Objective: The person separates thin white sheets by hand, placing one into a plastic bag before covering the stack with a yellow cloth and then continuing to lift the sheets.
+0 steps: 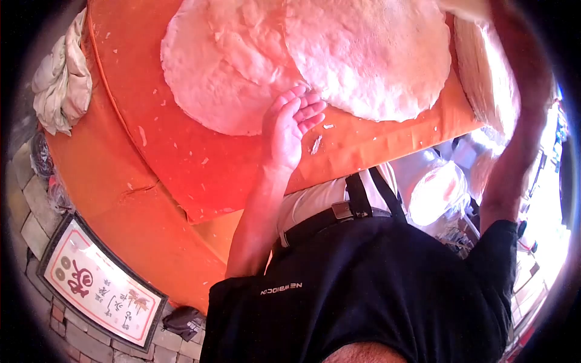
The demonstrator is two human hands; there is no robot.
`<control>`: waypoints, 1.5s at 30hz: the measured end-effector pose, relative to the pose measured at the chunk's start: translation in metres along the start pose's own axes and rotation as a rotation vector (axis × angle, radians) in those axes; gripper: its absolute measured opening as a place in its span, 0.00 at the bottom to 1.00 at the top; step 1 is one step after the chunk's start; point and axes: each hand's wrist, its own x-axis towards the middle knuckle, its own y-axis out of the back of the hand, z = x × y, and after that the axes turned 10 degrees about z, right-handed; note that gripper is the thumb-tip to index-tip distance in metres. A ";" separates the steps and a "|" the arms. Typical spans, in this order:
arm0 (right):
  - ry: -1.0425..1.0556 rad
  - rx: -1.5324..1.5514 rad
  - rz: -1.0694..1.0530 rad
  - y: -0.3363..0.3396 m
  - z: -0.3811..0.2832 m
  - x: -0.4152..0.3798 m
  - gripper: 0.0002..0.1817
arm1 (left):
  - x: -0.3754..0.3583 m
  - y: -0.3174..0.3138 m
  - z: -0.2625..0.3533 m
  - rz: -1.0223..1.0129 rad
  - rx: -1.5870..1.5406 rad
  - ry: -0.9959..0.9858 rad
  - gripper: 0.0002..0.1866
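Two large, thin, round flatbreads lie overlapping on the orange-covered table: the left flatbread (206, 72) and the right flatbread (375, 60). My left hand (293, 121) is at their near edge, close to where they overlap. Its fingers are loosely bent and apart, with nothing visible in them. Up at the top right, my right hand (475, 7) reaches over the far end of a tall stack of flatbreads (484, 72). The frame edge and glare hide its fingers, so its grip cannot be made out.
Crumbs dot the orange table cover (200, 175). A crumpled cloth (63, 78) hangs at the left edge. On the brick paving stands a framed sign (100, 281), with a dark bag (183, 322) beside it. Clear plastic bags (439, 190) are at my right side.
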 end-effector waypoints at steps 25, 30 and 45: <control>0.055 0.145 -0.299 -0.052 0.013 -0.154 0.27 | -0.010 -0.057 -0.041 -0.146 -0.113 0.156 0.09; -0.003 0.173 -0.205 -0.067 0.006 -0.161 0.29 | -0.003 -0.070 -0.039 -0.210 -0.167 0.118 0.12; 0.149 0.020 0.177 0.038 0.018 -0.055 0.14 | -0.008 -0.043 -0.037 0.105 0.361 0.001 0.18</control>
